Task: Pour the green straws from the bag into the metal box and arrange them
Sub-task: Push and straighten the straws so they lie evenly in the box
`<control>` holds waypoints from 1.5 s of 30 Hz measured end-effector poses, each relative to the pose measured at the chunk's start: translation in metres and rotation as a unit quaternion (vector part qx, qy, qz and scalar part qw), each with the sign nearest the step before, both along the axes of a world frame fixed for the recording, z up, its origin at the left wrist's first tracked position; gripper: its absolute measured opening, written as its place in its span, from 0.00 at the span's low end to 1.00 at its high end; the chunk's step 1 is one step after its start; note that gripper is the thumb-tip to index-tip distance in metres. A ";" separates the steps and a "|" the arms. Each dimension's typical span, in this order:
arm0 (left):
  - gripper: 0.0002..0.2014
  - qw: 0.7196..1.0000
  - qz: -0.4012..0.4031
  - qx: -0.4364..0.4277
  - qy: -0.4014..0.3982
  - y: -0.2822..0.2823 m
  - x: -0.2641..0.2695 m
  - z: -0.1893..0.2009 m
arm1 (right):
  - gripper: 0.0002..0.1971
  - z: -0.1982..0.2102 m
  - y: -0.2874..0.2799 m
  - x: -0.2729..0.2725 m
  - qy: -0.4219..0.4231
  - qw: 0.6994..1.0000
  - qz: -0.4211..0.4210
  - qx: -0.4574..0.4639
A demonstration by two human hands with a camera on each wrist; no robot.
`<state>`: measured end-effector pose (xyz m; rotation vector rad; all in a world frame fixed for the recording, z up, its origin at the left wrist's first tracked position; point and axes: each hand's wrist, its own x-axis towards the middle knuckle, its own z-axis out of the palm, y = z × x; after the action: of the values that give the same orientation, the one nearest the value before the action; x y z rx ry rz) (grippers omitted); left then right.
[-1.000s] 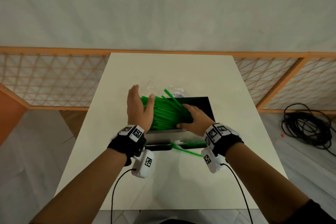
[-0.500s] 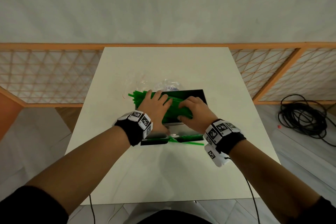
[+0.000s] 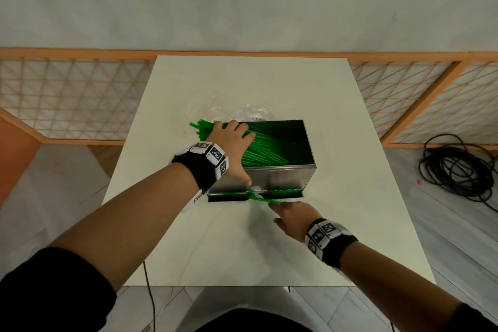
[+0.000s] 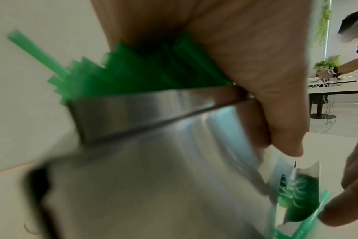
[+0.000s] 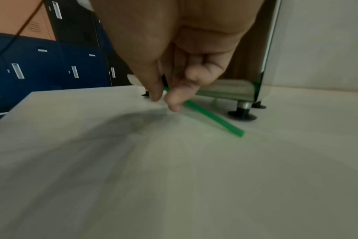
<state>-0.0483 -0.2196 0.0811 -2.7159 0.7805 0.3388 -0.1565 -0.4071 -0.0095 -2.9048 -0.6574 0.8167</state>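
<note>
The metal box (image 3: 280, 178) stands mid-table with its top uncovered and a heap of green straws (image 3: 265, 151) inside; their left ends poke out over its left wall. My left hand (image 3: 231, 140) lies on the straws at the box's left end, fingers spread flat, thumb against the front wall (image 4: 153, 177). One loose straw (image 3: 262, 199) sticks out from the slot at the foot of the box. My right hand (image 3: 273, 206) is low on the table in front of the box and pinches this straw (image 5: 215, 118). The clear bag (image 3: 204, 105) lies crumpled behind the box.
The white table (image 3: 242, 245) reaches toward me in front of the box. An orange lattice fence (image 3: 67, 94) runs behind it. A black cable coil (image 3: 455, 170) lies on the floor at the right. Another person (image 4: 354, 48) works at a far table.
My right hand left the straws in the box and came down to the table in front of it, taking hold of the loose straw. The left hand stayed on the heap.
</note>
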 end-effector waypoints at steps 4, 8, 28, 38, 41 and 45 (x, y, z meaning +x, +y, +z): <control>0.58 1.000 0.003 0.007 -0.004 0.000 -0.007 -0.002 | 0.28 -0.012 0.026 0.001 0.006 0.999 -0.031 -0.009; 0.58 1.000 0.010 0.010 -0.007 -0.001 -0.013 -0.004 | 0.24 -0.016 0.053 0.011 -0.038 0.996 -0.080 -0.017; 0.58 1.000 0.007 -0.006 0.007 0.000 -0.012 -0.008 | 0.16 0.040 0.059 0.015 -0.001 0.987 -0.125 -0.102; 0.31 0.961 0.006 -0.267 0.067 0.012 -0.014 0.036 | 0.11 0.142 0.033 0.031 -0.069 0.993 -0.072 -0.065; 0.15 0.944 -0.032 -0.325 0.052 0.014 -0.035 0.039 | 0.11 0.154 0.021 0.047 -0.084 0.991 -0.105 -0.018; 0.11 0.967 -0.065 -0.218 0.116 0.005 -0.070 0.017 | 0.17 0.158 0.012 0.052 -0.024 0.992 -0.115 0.033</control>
<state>-0.1184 -0.2148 0.0979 -3.0400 1.2194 0.5152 -0.1044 -0.3953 0.1487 -2.8758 -0.3352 0.6850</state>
